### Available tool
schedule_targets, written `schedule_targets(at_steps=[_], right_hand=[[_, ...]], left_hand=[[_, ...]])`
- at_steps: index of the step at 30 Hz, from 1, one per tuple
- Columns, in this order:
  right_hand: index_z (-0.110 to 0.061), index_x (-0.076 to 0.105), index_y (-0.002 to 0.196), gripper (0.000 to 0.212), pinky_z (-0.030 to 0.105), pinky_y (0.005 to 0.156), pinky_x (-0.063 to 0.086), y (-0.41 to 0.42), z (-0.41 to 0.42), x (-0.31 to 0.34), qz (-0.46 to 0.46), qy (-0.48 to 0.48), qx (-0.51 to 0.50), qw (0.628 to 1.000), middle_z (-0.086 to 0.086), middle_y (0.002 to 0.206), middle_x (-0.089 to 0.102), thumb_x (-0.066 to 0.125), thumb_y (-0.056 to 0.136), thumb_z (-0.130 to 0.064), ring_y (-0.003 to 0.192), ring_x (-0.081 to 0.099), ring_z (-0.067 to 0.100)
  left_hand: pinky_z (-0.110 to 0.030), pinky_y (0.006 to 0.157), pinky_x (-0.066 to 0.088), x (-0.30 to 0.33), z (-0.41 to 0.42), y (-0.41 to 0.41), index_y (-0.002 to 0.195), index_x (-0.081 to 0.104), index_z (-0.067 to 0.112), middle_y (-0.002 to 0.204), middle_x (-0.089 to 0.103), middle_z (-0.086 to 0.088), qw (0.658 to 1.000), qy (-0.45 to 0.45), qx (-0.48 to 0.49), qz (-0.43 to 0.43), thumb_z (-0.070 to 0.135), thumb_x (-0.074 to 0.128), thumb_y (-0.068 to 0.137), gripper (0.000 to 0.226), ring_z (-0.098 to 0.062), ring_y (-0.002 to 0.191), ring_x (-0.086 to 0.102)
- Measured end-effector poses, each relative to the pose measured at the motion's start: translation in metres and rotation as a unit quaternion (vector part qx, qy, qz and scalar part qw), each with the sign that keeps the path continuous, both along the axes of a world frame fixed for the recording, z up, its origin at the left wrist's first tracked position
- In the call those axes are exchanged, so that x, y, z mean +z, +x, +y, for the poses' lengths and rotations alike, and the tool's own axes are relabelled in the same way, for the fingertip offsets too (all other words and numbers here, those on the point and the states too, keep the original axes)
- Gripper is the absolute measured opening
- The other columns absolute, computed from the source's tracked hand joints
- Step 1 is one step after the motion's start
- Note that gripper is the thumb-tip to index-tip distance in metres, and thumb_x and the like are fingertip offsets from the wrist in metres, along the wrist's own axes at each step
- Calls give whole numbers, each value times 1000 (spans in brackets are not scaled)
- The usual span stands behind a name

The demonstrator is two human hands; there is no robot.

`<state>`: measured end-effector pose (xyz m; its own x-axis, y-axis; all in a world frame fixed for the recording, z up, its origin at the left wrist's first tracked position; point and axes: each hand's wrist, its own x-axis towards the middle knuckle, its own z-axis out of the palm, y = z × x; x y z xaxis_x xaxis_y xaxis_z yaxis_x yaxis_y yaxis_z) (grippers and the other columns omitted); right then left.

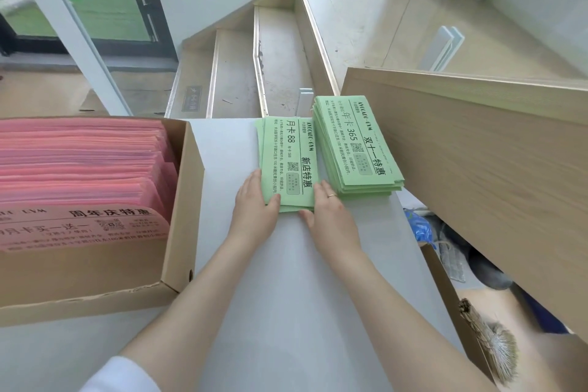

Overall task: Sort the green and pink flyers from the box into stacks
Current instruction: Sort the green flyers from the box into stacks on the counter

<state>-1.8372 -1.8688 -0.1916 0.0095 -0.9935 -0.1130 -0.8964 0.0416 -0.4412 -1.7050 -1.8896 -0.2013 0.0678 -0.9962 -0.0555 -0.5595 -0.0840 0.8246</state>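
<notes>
A thin stack of green flyers lies on the white table, and a thicker stack of green flyers lies just to its right. My left hand rests at the thin stack's near left corner, thumb on top of the paper. My right hand, with a ring on one finger, touches the same stack's near right corner with straight fingers. On the left a cardboard box holds a thick pile of pink flyers.
A long wooden board slants over the table's right side, close to the thick green stack. Steps descend beyond the table's far edge. At the lower right a second cardboard box holds a straw brush.
</notes>
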Motion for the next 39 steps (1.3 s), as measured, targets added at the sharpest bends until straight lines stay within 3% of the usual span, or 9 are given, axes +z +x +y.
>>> schedule_targets(at_steps=[8, 12, 13, 15, 17, 18, 27, 34, 39], right_hand=[[-4, 34, 135, 41, 36, 95, 37, 25, -54, 51, -174, 7, -36, 984, 11, 142, 37, 33, 94, -4, 121, 44, 28], [-5, 40, 118, 33, 32, 72, 41, 26, -109, 41, -226, 104, -127, 960, 10, 128, 43, 33, 86, -3, 104, 49, 26], [-6, 40, 114, 31, 31, 68, 39, 27, -119, 35, -220, 119, -132, 959, 10, 121, 43, 33, 84, -3, 98, 47, 23], [-6, 39, 117, 35, 33, 72, 39, 29, -136, 27, -219, 132, -142, 956, 11, 120, 44, 35, 82, -3, 99, 48, 24], [-4, 32, 133, 51, 34, 75, 43, 31, -143, 25, -240, 122, -159, 950, 12, 132, 45, 35, 82, -2, 108, 52, 28], [-5, 29, 136, 54, 34, 74, 43, 32, -144, 26, -249, 117, -166, 947, 13, 132, 46, 34, 83, -1, 106, 53, 27], [-12, 38, 129, 48, 43, 89, 51, 29, -147, 30, -292, 104, -177, 934, 7, 120, 57, 32, 82, -2, 104, 58, 25], [-12, 24, 144, 58, 27, 92, 39, 31, -104, 47, -281, 61, -83, 954, 4, 145, 35, 35, 88, -1, 125, 43, 20], [-12, 50, 125, 34, 32, 101, 39, 18, -61, 56, -302, -4, -3, 953, 2, 131, 51, 42, 93, -7, 120, 46, 15]], left_hand=[[-37, 90, 45, 66, -67, -20, 136, 34, 7, 137, 41, -9, 981, 65, 149, 102, -1, 32, 86, 51, -29, 116, 50], [-26, 78, 36, 69, -118, -17, 132, 40, 2, 127, 52, -11, 942, 171, 212, 196, 6, 30, 94, 39, -20, 108, 50], [-24, 75, 33, 67, -121, -15, 123, 49, 4, 111, 56, -8, 939, 209, 212, 173, 9, 33, 96, 32, -18, 100, 47], [-19, 62, 36, 49, -142, -12, 82, 52, 13, 75, 42, 1, 965, 227, 97, -92, 13, 40, 96, 18, -16, 85, 42], [-20, 48, 35, 48, -154, -7, 64, 32, 18, 67, 31, 3, 912, 233, 245, 231, 13, 37, 97, 33, -18, 67, 41], [-22, 48, 34, 53, -162, -4, 63, 29, 18, 67, 31, 2, 900, 209, 236, 302, 10, 33, 97, 35, -18, 63, 38], [-17, 40, 32, 60, -152, 1, 64, 34, 14, 65, 44, -2, 876, 216, 200, 381, 7, 31, 90, 28, -15, 52, 40], [-26, 53, 29, 96, -115, -10, 65, 39, 14, 63, 42, -2, 929, 246, 128, 244, 11, 34, 93, 28, -15, 55, 38], [-30, 87, 44, 121, -56, 1, 113, 57, 16, 101, 61, 0, 980, 111, -8, 164, 8, 46, 91, 26, -17, 90, 59]])
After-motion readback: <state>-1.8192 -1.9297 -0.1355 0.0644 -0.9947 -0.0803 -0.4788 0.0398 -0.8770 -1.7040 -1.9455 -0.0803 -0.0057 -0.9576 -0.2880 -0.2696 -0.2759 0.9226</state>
